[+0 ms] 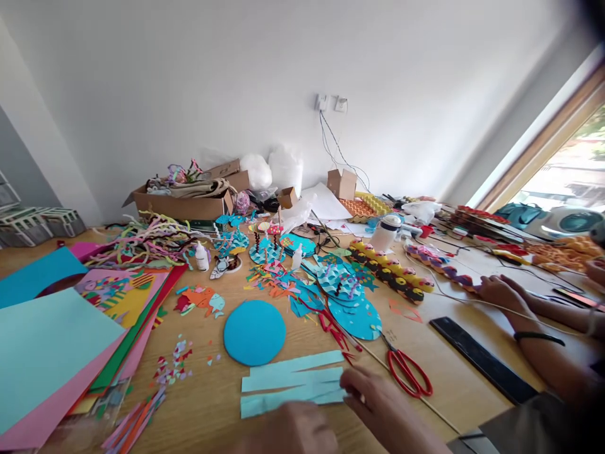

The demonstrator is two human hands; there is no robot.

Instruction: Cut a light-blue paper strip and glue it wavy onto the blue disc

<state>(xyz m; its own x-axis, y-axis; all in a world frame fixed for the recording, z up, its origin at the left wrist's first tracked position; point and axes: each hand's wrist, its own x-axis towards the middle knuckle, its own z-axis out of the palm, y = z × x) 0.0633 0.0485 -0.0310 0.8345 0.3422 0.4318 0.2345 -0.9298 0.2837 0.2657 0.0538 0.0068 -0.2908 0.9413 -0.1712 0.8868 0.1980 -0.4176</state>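
Observation:
Three light blue paper strips [290, 381] lie side by side on the wooden table [472, 384] near its front edge. My right hand [378, 403] is at their right ends, its fingers curled down and pinching the lowest strip. My left hand [290, 432] sits just below the strips at the bottom edge; it is smeared by motion and its fingers do not show. A blue paper circle [254, 332] lies just beyond the strips. Red-handled scissors [409, 371] lie to the right of my right hand.
Stacked coloured paper sheets [51, 347] fill the left. Blue fish-scale cutouts [347, 296], scraps, glue bottles [201, 257] and paper chains [392, 271] crowd the middle. A cardboard box [182, 202] stands at the back. Another person's hand [503, 293] and a black ruler [482, 359] are on the right.

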